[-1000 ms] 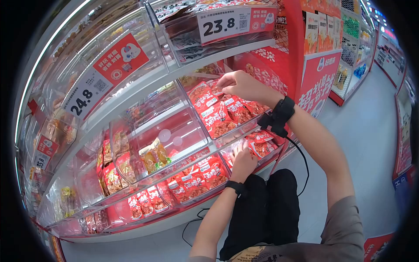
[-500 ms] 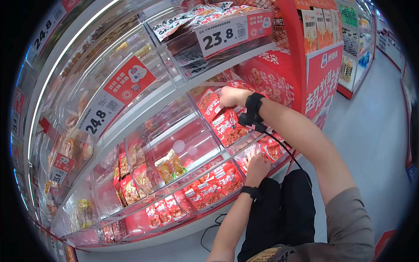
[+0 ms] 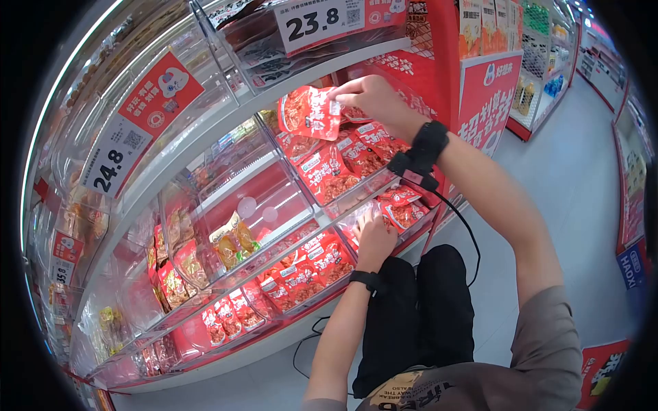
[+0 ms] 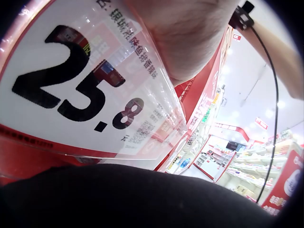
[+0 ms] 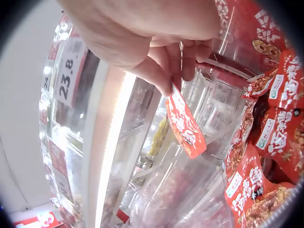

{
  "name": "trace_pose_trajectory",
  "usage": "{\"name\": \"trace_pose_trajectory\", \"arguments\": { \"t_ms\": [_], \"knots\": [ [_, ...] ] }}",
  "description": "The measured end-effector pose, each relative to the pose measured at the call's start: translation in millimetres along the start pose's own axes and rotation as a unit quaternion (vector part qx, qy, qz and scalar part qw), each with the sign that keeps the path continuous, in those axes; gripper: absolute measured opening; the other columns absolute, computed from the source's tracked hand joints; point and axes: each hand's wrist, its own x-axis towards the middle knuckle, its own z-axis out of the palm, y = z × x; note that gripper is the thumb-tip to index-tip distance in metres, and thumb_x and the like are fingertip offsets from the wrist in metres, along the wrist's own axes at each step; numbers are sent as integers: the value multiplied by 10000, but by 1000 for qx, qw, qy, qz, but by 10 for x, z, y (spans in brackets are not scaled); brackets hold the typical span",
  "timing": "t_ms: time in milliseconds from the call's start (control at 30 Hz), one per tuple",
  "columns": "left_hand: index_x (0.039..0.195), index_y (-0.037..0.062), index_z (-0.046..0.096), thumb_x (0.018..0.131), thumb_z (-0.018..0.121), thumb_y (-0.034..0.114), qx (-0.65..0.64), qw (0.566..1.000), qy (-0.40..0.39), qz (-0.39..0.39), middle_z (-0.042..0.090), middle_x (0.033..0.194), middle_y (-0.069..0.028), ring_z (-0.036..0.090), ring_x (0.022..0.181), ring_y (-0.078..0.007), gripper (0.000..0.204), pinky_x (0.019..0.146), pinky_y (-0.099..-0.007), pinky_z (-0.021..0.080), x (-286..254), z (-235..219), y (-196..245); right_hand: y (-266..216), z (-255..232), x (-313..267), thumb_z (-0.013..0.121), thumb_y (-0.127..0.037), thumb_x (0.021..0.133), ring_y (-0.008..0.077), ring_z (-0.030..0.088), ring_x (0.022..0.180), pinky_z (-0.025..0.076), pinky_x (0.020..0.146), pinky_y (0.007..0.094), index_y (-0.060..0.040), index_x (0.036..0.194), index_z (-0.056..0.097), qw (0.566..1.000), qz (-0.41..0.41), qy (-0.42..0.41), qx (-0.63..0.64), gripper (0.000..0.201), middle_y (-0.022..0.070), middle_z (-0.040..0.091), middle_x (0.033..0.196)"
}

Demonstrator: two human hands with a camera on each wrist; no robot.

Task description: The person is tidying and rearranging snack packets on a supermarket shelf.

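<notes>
A red snack packet [image 3: 307, 115] hangs from my right hand [image 3: 377, 103], pinched at one edge between thumb and fingers. In the right wrist view the packet [image 5: 185, 127] shows nearly edge-on below the fingertips, held up apart from the red packets [image 5: 280, 123] in the upper bin. My left hand [image 3: 377, 238] lies over the front of the lower clear bin, its fingers extended toward the red packets [image 3: 404, 214] inside. In the left wrist view only the heel of that hand [image 4: 190, 42] shows, above a 25.8 price label [image 4: 80, 90]; its fingers are hidden there.
Clear divided bins [image 3: 267, 195] with other bagged snacks run to the left. The shelf edge [image 3: 260, 103] with the 23.8 label [image 3: 312, 27] overhangs the upper bin. A red post [image 3: 445, 61] stands to the right. A black cable [image 3: 473, 240] trails from the right wrist.
My right hand has lifted the red packet out of the upper bin's pile, up toward the shelf edge. The left hand stays at the lower bin while the head view shifts.
</notes>
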Motion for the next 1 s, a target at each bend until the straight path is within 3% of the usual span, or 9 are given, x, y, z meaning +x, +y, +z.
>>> {"name": "trace_pose_trajectory", "arguments": {
  "t_ms": [100,233,367,433,533,733,833,900,1000],
  "knots": [
    [1122,-31,560,725,588,194,7,1000,3,3,483,1257,-226,423,1176,-367,457,970,-495,307,12,48,-39,91,-401,-370,614,-90,849,115,592,874,481,792,265,-8,1085,631,989,19,31,145,250,55,640,995],
    [1115,-38,560,723,593,194,1,1000,12,4,476,1257,-231,415,1180,-367,456,962,-497,309,5,13,-16,10,-758,-1062,603,-4,830,127,584,905,469,794,258,28,976,616,954,22,21,299,150,76,623,1003],
    [1070,-10,585,746,572,183,-54,993,94,52,492,1229,-225,419,1168,-373,378,959,-510,300,-19,-136,85,79,-915,-1464,567,47,799,142,605,839,482,768,281,19,878,620,992,18,-115,48,99,69,640,914],
    [1066,5,584,754,556,152,-146,984,75,71,499,1207,-174,432,1147,-350,346,964,-477,314,-12,-170,29,164,-866,-1546,549,75,768,158,617,786,488,735,290,21,831,621,980,47,-143,-131,110,83,646,848],
    [1088,13,562,779,587,171,-208,968,49,134,506,1190,-128,447,1129,-316,348,958,-419,347,-16,-269,32,478,-717,-1594,527,93,721,198,621,719,486,685,301,30,796,617,965,16,-145,-218,133,114,632,776],
    [1106,16,562,765,700,281,-180,973,-11,144,533,1099,-152,475,1038,-316,453,903,-414,351,-49,-313,95,804,-305,-1628,558,73,715,180,622,755,479,675,285,6,816,641,973,-38,-182,-140,147,82,650,818],
    [975,0,625,789,676,251,-183,969,-3,168,574,960,-135,496,950,-288,317,841,-396,352,-30,-239,66,826,-225,-1637,577,33,772,152,626,776,481,681,274,14,891,630,991,26,-100,-87,131,69,663,865],
    [837,-24,664,806,656,273,-174,971,-7,166,593,977,-126,504,980,-272,299,864,-389,357,-32,-251,63,870,-295,-1631,623,-29,788,130,623,861,488,733,261,24,1164,526,994,69,-76,-28,392,99,651,987],
    [915,-12,656,817,644,267,-176,971,-17,158,593,958,-121,505,966,-270,296,845,-380,358,-28,-303,73,1120,-431,-1716,661,-78,789,116,609,874,478,744,255,8,1186,544,986,134,-83,46,423,80,659,986]
  ]
}}
